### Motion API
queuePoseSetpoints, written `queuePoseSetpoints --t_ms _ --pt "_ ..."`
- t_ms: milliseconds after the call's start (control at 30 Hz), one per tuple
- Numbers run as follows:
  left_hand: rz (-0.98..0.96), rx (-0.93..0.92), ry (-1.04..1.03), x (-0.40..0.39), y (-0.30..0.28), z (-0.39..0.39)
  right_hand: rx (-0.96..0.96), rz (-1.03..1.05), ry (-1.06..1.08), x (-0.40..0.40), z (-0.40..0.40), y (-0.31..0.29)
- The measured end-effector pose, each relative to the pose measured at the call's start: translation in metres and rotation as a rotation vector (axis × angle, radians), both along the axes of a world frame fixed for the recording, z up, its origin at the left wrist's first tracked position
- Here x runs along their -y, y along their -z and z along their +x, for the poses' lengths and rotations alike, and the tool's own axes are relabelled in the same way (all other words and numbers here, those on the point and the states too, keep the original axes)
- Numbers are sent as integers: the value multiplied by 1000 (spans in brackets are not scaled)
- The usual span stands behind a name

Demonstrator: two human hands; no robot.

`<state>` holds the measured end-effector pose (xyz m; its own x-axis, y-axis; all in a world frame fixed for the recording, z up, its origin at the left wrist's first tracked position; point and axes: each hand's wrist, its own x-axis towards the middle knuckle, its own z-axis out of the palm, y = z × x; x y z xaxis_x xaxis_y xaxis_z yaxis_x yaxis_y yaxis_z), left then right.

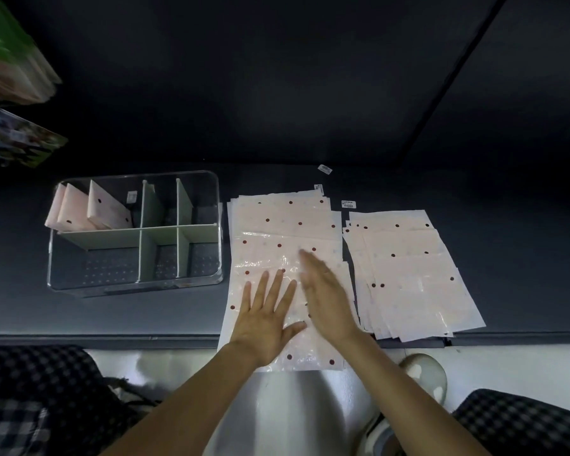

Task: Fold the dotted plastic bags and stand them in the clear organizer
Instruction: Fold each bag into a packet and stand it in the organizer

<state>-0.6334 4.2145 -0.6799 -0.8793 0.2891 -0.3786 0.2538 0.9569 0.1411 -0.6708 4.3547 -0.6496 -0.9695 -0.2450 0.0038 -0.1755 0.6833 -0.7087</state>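
Observation:
A pale pink plastic bag with dark red dots (277,251) lies flat on top of a stack in front of me, its near end hanging over the table edge. My left hand (267,311) presses flat on it with fingers spread. My right hand (326,301) lies flat on the same bag just to the right, blurred by motion. The clear organizer (135,281) with white dividers stands to the left. Three folded dotted bags (89,210) stand leaning in its far left compartment. A second fanned stack of dotted bags (408,274) lies to the right.
The dark table (112,317) ends at a front edge just below my hands. Small barcode labels (325,169) lie behind the stacks. Checkered cushions (30,399) sit low at both sides, and stacked packets (10,60) hang at upper left.

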Motion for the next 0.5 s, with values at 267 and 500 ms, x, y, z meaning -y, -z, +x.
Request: queuePoseSetpoints --t_ms 267,500 --pt "20 -12 -39 -2 5 1 79 412 -208 -20 -12 35" --pt "34 -11 -9 -1 0 -2 73 459 -66 -39 -29 23"
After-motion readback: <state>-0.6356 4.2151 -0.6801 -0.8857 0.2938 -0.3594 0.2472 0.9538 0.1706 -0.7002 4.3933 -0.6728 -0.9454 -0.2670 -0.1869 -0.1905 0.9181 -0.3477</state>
